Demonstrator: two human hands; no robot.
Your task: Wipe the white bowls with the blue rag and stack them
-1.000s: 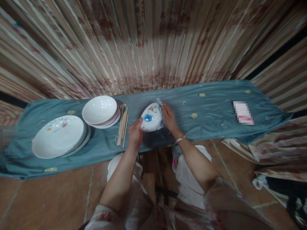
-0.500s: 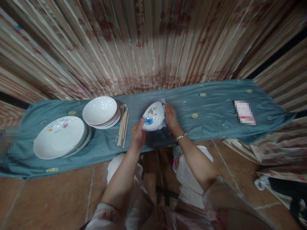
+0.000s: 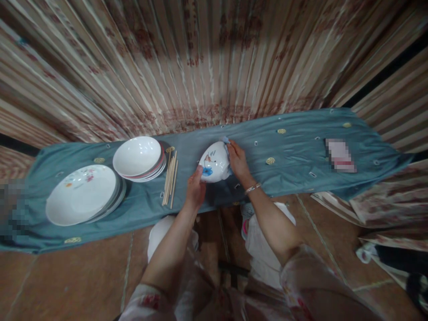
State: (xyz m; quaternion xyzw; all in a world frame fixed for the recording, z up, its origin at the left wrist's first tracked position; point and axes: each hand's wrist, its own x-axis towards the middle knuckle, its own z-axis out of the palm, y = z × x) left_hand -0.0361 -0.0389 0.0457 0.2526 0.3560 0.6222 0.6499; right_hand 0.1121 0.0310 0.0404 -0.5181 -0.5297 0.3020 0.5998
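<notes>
A white bowl (image 3: 214,161) with a blue flower on its outer wall is tipped on its side above the table, its outside toward me. My left hand (image 3: 195,189) is closed on its left edge, thumb on the outer wall. At the bowl's right edge, my right hand (image 3: 238,160) is closed on a light blue cloth (image 3: 226,140), pressing it against the rim. Most of the cloth is hidden behind the bowl and fingers. Left of my left hand lie several wooden chopsticks (image 3: 170,178).
A stack of bowls (image 3: 137,156) and a stack of large plates (image 3: 82,196) with floral decoration stand on the left of the cloth-covered table (image 3: 294,174). A blurred-out pink and white item (image 3: 341,155) lies at the right. A pleated curtain (image 3: 214,67) hangs behind.
My right hand has shifted slightly up along the bowl's rim with the cloth, and less cloth shows. The bowl stays in my left hand, almost unmoved.
</notes>
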